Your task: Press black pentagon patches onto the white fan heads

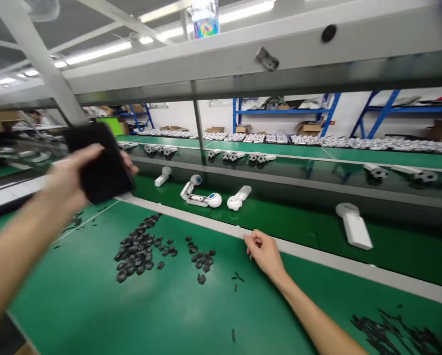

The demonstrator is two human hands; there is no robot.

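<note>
My left hand (67,180), smeared by motion, is raised at the left and grips a flat black rectangular slab (104,165); its kind is too blurred to tell. My right hand (265,254) rests at the pale strip (213,227) along the green table's far edge. Its fingers are curled in, and I see nothing between them. On the green table (176,315) lies a heap of small black pentagon-like pieces (137,251). A smaller cluster of such pieces (204,261) sits to its right. Thin black scraps (238,277) lie near my right hand.
Beyond the strip, a green belt carries white jointed parts (202,195) and white round-headed parts (354,227), (239,198). More black scraps (398,330) lie at lower right. A metal beam (221,64) crosses overhead, with a bottle (206,19) on it. Blue shelves (283,112) stand behind.
</note>
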